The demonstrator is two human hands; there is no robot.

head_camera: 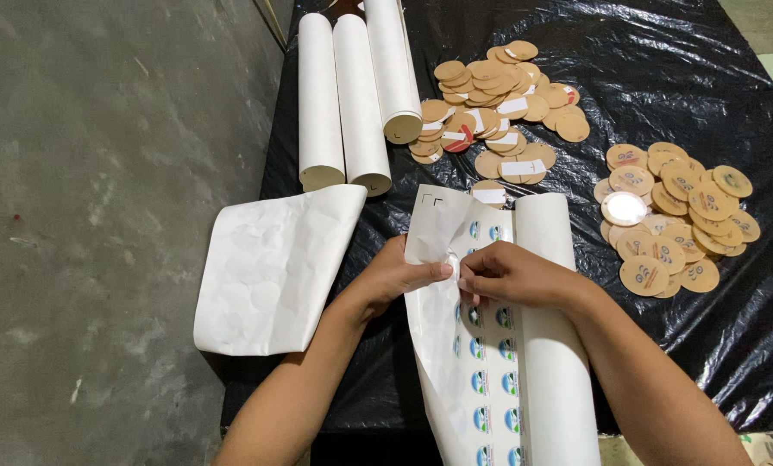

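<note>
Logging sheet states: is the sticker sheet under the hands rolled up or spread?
Partly unrolled: the sticker sheet lies flat with sticker rows showing, its right edge curled into a roll.

We see a long white sticker sheet (490,380) lying lengthwise on the black plastic, printed with rows of small round blue-and-white stickers (481,383). Its right edge curls into a loose roll just right of our right fingers (477,274). Its left edge is peeled up and folded over, pinched between our left fingertips (438,271) and right ones. The rows run from under our fingers back toward us.
</note>
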